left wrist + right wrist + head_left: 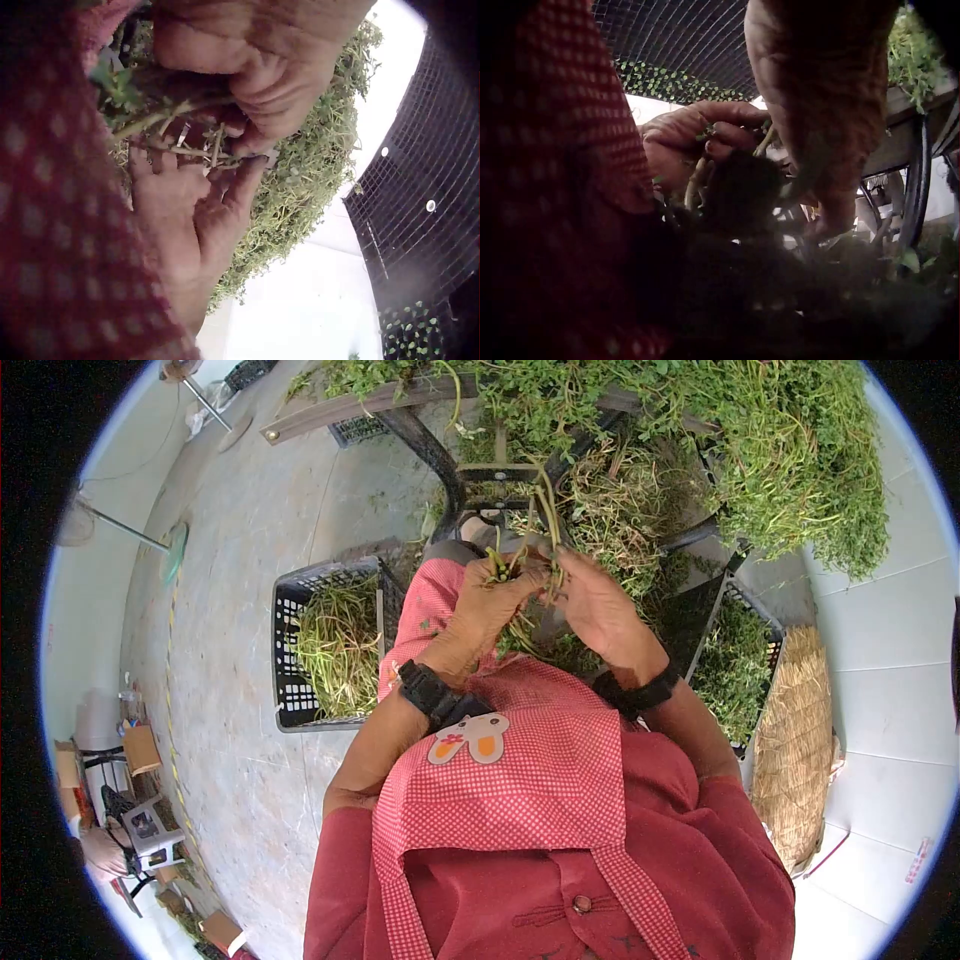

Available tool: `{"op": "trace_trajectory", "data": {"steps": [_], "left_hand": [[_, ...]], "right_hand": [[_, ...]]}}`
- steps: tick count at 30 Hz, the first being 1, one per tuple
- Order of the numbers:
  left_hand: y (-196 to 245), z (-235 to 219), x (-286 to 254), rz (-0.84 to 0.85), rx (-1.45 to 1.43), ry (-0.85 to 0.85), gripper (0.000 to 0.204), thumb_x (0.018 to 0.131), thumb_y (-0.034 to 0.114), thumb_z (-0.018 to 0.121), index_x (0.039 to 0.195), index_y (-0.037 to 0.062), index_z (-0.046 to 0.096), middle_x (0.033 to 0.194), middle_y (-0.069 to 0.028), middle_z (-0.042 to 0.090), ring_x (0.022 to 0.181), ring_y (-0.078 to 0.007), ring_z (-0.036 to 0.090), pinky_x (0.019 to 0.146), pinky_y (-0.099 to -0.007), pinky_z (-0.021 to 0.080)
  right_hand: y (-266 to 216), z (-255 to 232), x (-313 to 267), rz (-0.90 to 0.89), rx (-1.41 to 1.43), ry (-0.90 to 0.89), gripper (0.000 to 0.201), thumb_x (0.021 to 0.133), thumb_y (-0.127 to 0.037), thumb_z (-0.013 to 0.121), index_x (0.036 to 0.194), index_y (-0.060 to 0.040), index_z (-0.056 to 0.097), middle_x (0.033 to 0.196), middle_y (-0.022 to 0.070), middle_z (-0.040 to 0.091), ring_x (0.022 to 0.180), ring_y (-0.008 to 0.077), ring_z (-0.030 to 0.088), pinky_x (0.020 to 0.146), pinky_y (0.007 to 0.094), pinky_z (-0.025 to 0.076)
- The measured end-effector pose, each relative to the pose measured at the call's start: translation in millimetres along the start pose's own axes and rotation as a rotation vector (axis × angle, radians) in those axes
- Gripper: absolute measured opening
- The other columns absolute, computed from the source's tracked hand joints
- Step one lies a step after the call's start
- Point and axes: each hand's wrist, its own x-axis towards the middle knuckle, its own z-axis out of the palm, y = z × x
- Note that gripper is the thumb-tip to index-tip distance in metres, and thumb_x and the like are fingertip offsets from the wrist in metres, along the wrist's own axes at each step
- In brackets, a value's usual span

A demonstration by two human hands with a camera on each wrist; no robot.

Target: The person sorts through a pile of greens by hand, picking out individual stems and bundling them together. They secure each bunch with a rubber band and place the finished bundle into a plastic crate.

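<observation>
Head view: We observed the left hand point(488, 602) curled around a bunch of stems point(502, 568), held above the lap of the checked apron point(530, 790). The right hand point(602, 615) stood just beside it, its fingers fairly straight, with long loose stems point(548, 512) lying across the fingertips. We judged slippage to be the first hazard: if the left grip slackened to admit more stems, the bunch could fan out and drop pieces onto the apron. The tall upper ends also rose toward the table point(345, 410), whose overhanging greens point(810, 490) could snag them if the hands were lifted. A black crate point(292, 705) holding cut growth stood on the floor to the left, clear of the hands.

Left wrist view: We saw the right thumb bent up to the left fingertips, in what we read as a narrow pinch on the loose stems. We noted a breakage risk here: thin stems crossed at angles, and a sideways pull against the pinch could snap one.

Right wrist view: We found the left fingers bent around a thicker stem; the right fingers pointed downward, and we could not tell from this angle what their tips held. Deep shadow covered the foreground. We judged that a stem hidden there could be missed and left out of line.
</observation>
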Motion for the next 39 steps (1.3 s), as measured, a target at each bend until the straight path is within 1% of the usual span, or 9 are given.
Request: {"op": "trace_trajectory", "data": {"steps": [6,11,15,19,22,24,26,30,39], "left_hand": [[-8.7,-1.4,2.0,0.017,-0.030,0.134,0.016,0.075,0.010,0.064,0.087,-0.0002,0.062,0.064,0.0026,0.054,0.055,-0.0052,0.048,0.047,-0.0230,0.037],[-28.3,-17.8,15.7,-0.021,-0.112,0.250,0.014,0.077,0.012,0.064,0.085,-0.0004,0.062,0.063,-0.0005,0.056,0.052,-0.0087,0.050,0.045,-0.0242,0.040],[-31.4,-19.1,19.7,-0.114,-0.162,0.210,0.019,0.083,0.017,0.062,0.092,0.0006,0.060,0.070,-0.0037,0.059,0.054,-0.0123,0.054,0.045,-0.0267,0.045],[-44.3,-29.2,18.9,0.136,-0.106,0.074,0.024,0.088,0.025,0.055,0.102,0.0045,0.056,0.081,-0.0052,0.058,0.055,-0.0156,0.055,0.044,-0.0269,0.044],[-56.4,-26.8,26.1,0.215,-0.290,0.129,0.018,0.086,0.021,0.058,0.095,0.0052,0.058,0.077,-0.0046,0.057,0.053,-0.0152,0.053,0.044,-0.0264,0.042],[-54.1,-30.0,21.7,0.250,-0.391,0.159,0.015,0.084,0.019,0.060,0.092,0.0055,0.059,0.075,-0.0043,0.057,0.052,-0.0150,0.052,0.044,-0.0262,0.042],[-28.9,-34.3,9.2,-0.148,-0.383,0.245,0.008,0.079,0.014,0.064,0.081,0.0066,0.061,0.070,-0.0026,0.056,0.055,-0.0131,0.052,0.048,-0.0272,0.041],[-14.8,-29.2,5.7,-0.352,-0.343,0.273,0.008,0.076,0.013,0.066,0.073,0.0075,0.061,0.065,-0.0004,0.054,0.060,-0.0108,0.050,0.054,-0.0238,0.039],[-15.7,-19.1,9.6,-0.272,-0.746,-0.019,0.018,0.086,0.022,0.062,0.095,0.0069,0.061,0.073,0.0038,0.056,0.061,-0.0081,0.051,0.058,-0.0234,0.046]], "right_hand": [[3.0,14.6,-1.5,-0.220,-0.336,0.062,0.025,0.086,-0.011,0.059,0.108,0.0006,0.062,0.105,0.0053,0.060,0.097,0.0132,0.055,0.088,0.0264,0.040],[-22.5,59.0,-1.1,-0.705,-0.701,0.198,0.020,0.086,-0.009,0.058,0.102,0.0008,0.064,0.095,0.0052,0.064,0.088,0.0109,0.058,0.078,0.0226,0.044],[-25.4,114.8,25.0,-0.322,-0.643,0.070,0.023,0.084,-0.019,0.062,0.098,-0.0008,0.066,0.077,0.0035,0.066,0.068,0.0078,0.059,0.060,0.0184,0.045],[35.5,155.8,84.3,-0.123,-0.812,-0.389,0.049,0.082,-0.017,0.063,0.124,0.0031,0.047,0.114,0.0166,0.057,0.100,0.0197,0.058,0.074,0.0281,0.049],[32.3,167.3,85.4,-0.493,-1.220,-0.561,0.059,0.081,-0.015,0.064,0.132,-0.0015,0.038,0.126,0.0195,0.048,0.112,0.0246,0.051,0.083,0.0326,0.048],[1.7,149.0,69.6,-0.447,-1.182,-0.447,0.056,0.078,-0.024,0.066,0.126,-0.0036,0.046,0.126,0.0167,0.049,0.111,0.0244,0.053,0.089,0.0330,0.045],[-22.5,108.5,63.7,-0.518,-1.210,-0.287,0.047,0.080,-0.023,0.063,0.122,-0.0042,0.051,0.119,0.0142,0.055,0.105,0.0226,0.056,0.088,0.0316,0.045],[-26.2,9.0,36.9,-0.367,-1.217,-0.107,0.036,0.087,-0.023,0.056,0.117,-0.0033,0.054,0.107,0.0104,0.061,0.097,0.0171,0.059,0.085,0.0284,0.045],[3.6,2.3,8.1,-0.161,-0.731,0.002,0.033,0.087,-0.023,0.058,0.111,0.0002,0.057,0.097,0.0064,0.061,0.083,0.0116,0.057,0.073,0.0287,0.047]]}}
